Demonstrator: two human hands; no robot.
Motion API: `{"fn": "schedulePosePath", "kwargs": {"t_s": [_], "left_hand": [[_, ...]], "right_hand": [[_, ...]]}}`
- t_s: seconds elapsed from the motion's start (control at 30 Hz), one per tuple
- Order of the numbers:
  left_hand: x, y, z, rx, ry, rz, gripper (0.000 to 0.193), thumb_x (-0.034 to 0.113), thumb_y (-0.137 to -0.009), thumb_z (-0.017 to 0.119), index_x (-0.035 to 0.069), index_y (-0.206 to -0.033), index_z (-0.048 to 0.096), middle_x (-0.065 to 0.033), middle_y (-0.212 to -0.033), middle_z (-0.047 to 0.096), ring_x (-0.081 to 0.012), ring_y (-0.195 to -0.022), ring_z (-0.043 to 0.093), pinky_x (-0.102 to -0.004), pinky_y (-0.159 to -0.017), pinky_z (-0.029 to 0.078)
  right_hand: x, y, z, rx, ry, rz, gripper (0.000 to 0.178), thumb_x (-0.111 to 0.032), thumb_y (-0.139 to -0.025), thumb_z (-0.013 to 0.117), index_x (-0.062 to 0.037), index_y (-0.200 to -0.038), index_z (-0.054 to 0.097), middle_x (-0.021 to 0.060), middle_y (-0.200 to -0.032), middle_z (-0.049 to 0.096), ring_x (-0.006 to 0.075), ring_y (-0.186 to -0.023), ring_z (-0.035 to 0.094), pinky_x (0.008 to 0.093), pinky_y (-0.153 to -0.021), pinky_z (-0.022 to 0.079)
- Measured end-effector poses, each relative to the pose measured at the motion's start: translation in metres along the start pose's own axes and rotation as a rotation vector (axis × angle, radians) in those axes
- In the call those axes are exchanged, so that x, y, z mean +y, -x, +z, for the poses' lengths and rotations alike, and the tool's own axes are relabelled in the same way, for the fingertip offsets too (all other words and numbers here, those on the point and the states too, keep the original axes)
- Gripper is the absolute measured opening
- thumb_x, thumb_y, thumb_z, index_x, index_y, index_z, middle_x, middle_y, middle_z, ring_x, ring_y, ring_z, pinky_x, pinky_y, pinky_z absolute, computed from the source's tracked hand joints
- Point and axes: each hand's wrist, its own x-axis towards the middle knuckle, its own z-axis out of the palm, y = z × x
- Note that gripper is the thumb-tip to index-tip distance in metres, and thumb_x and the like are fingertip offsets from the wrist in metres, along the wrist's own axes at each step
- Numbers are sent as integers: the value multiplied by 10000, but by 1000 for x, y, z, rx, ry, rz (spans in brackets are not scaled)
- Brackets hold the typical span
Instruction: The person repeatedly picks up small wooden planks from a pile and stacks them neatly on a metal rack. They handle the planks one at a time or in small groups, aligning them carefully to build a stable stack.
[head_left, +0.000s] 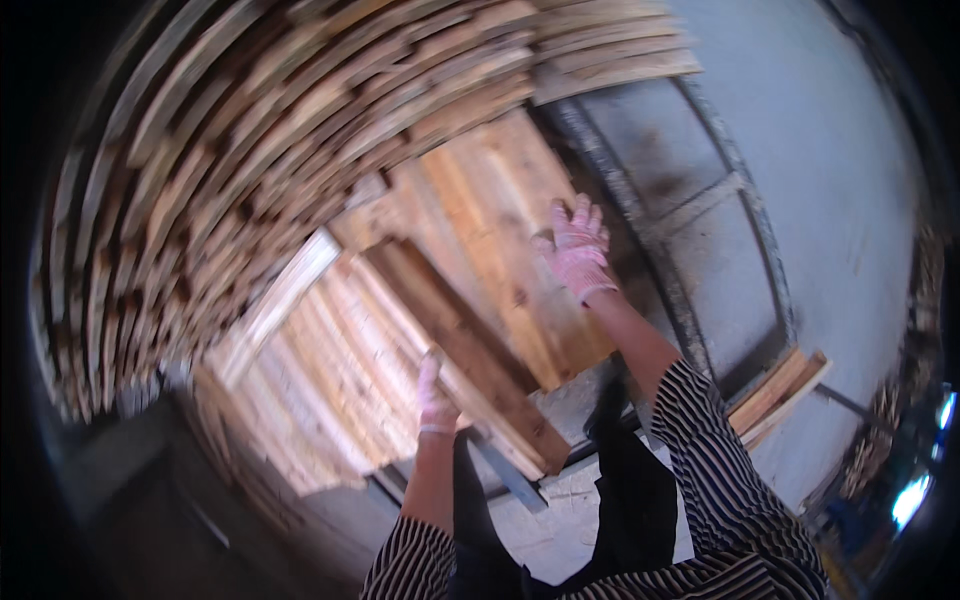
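Observation:
My left hand point(436, 400), in a pale pink glove, is closed at the left edge of a reddish-brown plank point(450, 330). Its thumb points away from me, and the other fingers are mostly hidden. The plank slants from the far left toward my legs, tilted up from the boards around it. My right hand point(578, 250), in a pink glove too, is open with its fingers spread. It is over the right edge of a layer of flat boards point(480, 220) and holds nothing. Left of the plank, more pale boards point(330, 370) lie side by side.
A tall stack of rough boards point(290, 130) fills the far left. A dark metal frame point(690, 210) on the grey floor point(810, 150) stands to the right. Short wood pieces point(775, 395) lie near my right arm. A narrow light strip point(280, 300) crosses the left boards' far ends.

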Motion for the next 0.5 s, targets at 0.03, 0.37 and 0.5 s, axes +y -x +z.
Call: {"fn": "schedulePosePath", "kwargs": {"t_s": [0.03, 0.37, 0.5], "left_hand": [[1, 12, 1, 69, -10, 29, 521, 362, -864, 784, 93, -1278, 619, -87, -1189, 660, -280, -1089, 642, -433, -953, 548], [47, 90, 5, 47, -138, 50, 710, 387, -838, 821, -9, -1367, 560, -125, -1311, 630, -280, -1281, 548, -393, -1150, 382], [162, 115, -45, -65, -619, -45, 1044, 443, -783, 859, -44, -1530, 316, -267, -1430, 540, -383, -1265, 578, -451, -1214, 328]], "right_hand": [[-18, 29, 0, -16, -8, -113, 837, -547, -940, 591, -108, -1583, 284, 298, -1567, 296, 451, -1444, 318, 563, -1173, 280], [-95, 185, -23, -607, -716, -279, 1156, -474, -734, 861, -268, -1635, 168, 298, -1521, 359, 436, -1439, 361, 445, -1177, 338], [-102, 114, -57, -605, -316, -310, 1022, -432, -782, 806, -322, -1606, 212, 299, -1596, 301, 473, -1451, 348, 476, -1186, 356]]}}
